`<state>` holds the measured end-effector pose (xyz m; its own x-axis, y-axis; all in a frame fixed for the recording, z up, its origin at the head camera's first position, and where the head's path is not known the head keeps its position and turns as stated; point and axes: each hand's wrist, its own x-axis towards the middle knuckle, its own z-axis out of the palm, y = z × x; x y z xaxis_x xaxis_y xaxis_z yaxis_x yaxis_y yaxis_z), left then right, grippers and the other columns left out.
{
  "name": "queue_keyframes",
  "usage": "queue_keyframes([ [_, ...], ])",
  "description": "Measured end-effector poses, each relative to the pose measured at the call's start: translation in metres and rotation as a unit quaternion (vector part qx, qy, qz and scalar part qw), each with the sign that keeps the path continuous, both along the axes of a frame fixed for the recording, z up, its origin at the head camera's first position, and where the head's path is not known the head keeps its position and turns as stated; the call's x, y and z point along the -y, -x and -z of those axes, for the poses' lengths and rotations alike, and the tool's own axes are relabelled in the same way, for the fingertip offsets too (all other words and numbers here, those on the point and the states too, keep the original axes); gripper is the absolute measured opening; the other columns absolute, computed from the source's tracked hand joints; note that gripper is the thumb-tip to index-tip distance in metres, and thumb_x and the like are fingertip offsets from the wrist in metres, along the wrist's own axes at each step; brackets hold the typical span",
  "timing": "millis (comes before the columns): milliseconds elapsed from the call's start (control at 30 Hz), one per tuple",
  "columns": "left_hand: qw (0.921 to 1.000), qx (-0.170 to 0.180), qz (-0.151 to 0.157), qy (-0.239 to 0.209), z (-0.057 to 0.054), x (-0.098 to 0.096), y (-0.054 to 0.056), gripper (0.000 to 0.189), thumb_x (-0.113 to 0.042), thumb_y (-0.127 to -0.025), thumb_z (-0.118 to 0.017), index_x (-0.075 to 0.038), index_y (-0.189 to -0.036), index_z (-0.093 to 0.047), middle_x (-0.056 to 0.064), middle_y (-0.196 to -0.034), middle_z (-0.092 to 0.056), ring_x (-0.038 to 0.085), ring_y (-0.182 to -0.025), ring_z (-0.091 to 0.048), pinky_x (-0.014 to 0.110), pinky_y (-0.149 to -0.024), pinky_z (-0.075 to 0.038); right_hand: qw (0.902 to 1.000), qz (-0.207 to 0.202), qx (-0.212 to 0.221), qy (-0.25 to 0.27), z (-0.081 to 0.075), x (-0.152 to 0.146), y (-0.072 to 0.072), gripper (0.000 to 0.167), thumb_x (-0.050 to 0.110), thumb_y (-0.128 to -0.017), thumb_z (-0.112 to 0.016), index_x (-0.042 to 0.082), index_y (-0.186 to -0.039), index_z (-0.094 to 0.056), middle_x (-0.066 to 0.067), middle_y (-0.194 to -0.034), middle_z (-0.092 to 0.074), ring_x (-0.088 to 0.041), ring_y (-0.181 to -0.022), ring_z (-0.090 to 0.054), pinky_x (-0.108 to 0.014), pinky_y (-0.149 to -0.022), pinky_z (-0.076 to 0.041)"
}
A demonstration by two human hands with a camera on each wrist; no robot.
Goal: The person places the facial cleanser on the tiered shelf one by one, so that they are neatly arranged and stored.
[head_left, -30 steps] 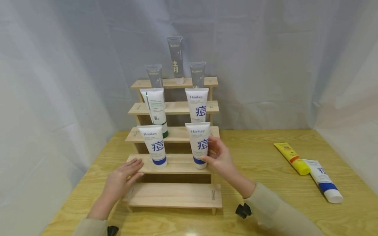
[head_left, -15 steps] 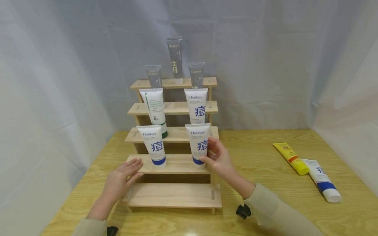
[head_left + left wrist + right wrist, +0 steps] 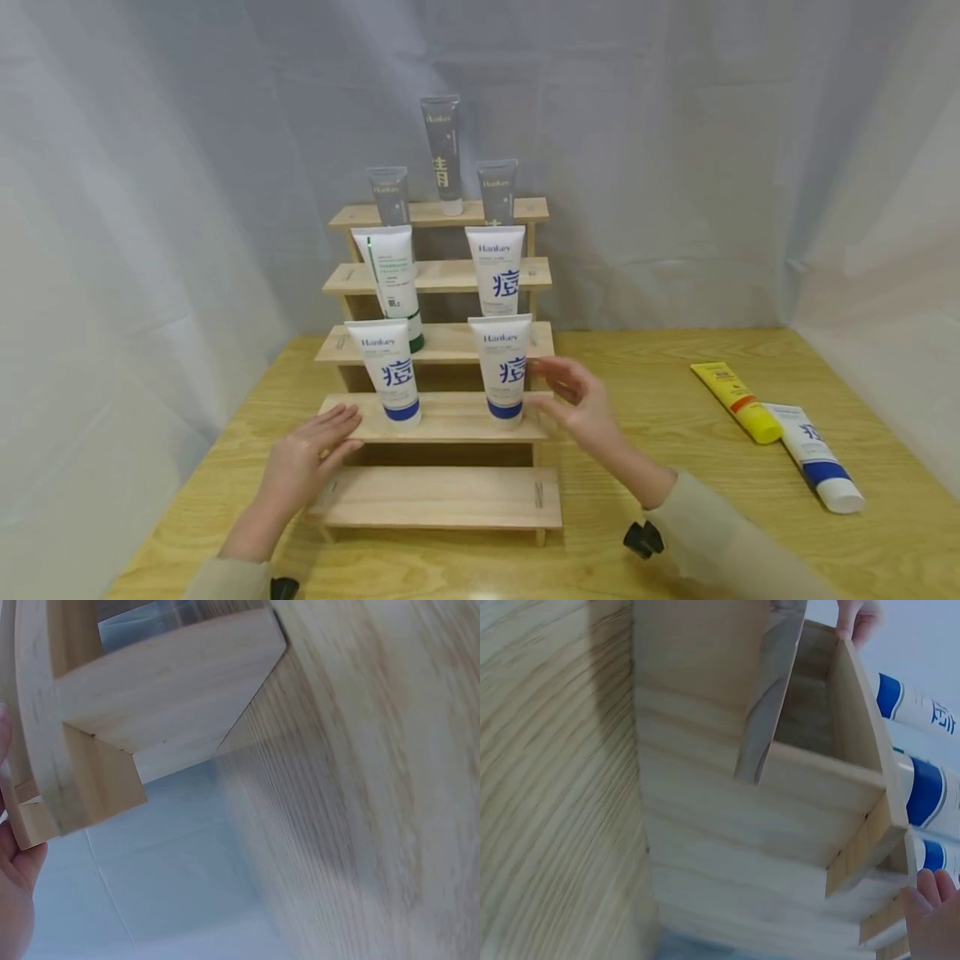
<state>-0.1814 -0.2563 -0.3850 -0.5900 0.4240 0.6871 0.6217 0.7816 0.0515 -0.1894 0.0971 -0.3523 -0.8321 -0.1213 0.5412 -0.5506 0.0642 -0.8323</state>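
A white squeeze tube with a blue band [image 3: 503, 367] stands cap-down at the right of the second step from the bottom of a wooden tiered stand [image 3: 442, 496]. My right hand [image 3: 588, 408] is just right of it, thumb and fingers apart with nothing between them. A matching tube [image 3: 386, 367] stands at that step's left. Beside it, my left hand [image 3: 311, 450] rests on the step's left end, fingers extended. Behind stand a white tube with a green band [image 3: 393, 275] and another white tube [image 3: 496, 267], its lower end hidden. The right wrist view shows tube bottoms above the steps.
Grey tubes [image 3: 441, 150] stand on the upper steps. Lying on the wooden table [image 3: 637, 358] at the right are a yellow tube [image 3: 735, 400] and a white tube with a blue band [image 3: 816, 458]. A pale curtain [image 3: 675, 167] hangs behind and at both sides.
My right hand has let go of the white tube and moved a little right. That tube stays upright on the step. The left hand keeps its place.
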Motion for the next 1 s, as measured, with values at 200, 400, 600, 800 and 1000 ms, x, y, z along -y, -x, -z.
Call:
queue_keyframes([
  [200, 1.0, 0.0, 0.002, 0.0, 0.0, -0.001, -0.001, 0.035, -0.029, -0.078, -0.064, -0.001, -0.099, -0.066, 0.014, -0.106, -0.061, 0.03, -0.096, -0.058, 0.047, -0.082, -0.047, 0.9977, 0.022, -0.063, -0.01, 0.037, -0.036, 0.022, 0.034, 0.008, -0.077, -0.069, -0.001, -0.108, -0.058, -0.016, -0.106, -0.06, -0.024, -0.098, -0.057, -0.031, -0.088, -0.046],
  [400, 1.0, -0.001, 0.003, 0.001, -0.001, -0.001, -0.001, 0.037, -0.032, -0.079, -0.062, -0.001, -0.099, -0.065, 0.014, -0.106, -0.061, 0.03, -0.096, -0.058, 0.047, -0.081, -0.047, 0.995, 0.073, -0.046, -0.05, 0.06, -0.081, 0.031, 0.036, 0.017, -0.077, -0.07, 0.006, -0.11, -0.059, -0.01, -0.107, -0.061, -0.021, -0.099, -0.057, -0.029, -0.087, -0.047],
  [600, 1.0, -0.004, 0.005, 0.0, -0.002, 0.0, 0.0, 0.038, -0.034, -0.08, -0.061, -0.001, -0.099, -0.066, 0.014, -0.106, -0.061, 0.03, -0.096, -0.059, 0.048, -0.081, -0.047, 0.9844, 0.145, -0.028, -0.096, 0.117, -0.136, 0.07, 0.042, 0.014, -0.074, -0.073, 0.021, -0.113, -0.059, -0.006, -0.11, -0.06, -0.025, -0.101, -0.055, -0.034, -0.086, -0.046],
  [800, 1.0, -0.002, 0.003, 0.002, -0.001, 0.0, 0.0, 0.037, -0.032, -0.079, -0.062, -0.001, -0.099, -0.066, 0.014, -0.106, -0.061, 0.03, -0.095, -0.059, 0.048, -0.081, -0.047, 0.9753, 0.191, -0.011, -0.109, 0.123, -0.169, 0.069, 0.039, 0.016, -0.072, -0.074, 0.016, -0.109, -0.06, -0.007, -0.107, -0.061, -0.023, -0.099, -0.056, -0.033, -0.083, -0.047],
  [1000, 1.0, 0.001, -0.001, 0.003, -0.003, 0.0, -0.001, 0.038, -0.033, -0.08, -0.061, -0.001, -0.099, -0.065, 0.014, -0.106, -0.061, 0.031, -0.096, -0.058, 0.048, -0.081, -0.047, 0.9537, 0.254, 0.009, -0.161, 0.124, -0.198, 0.065, 0.04, 0.026, -0.073, -0.074, 0.014, -0.108, -0.06, -0.001, -0.105, -0.061, -0.015, -0.096, -0.056, -0.02, -0.081, -0.048],
])
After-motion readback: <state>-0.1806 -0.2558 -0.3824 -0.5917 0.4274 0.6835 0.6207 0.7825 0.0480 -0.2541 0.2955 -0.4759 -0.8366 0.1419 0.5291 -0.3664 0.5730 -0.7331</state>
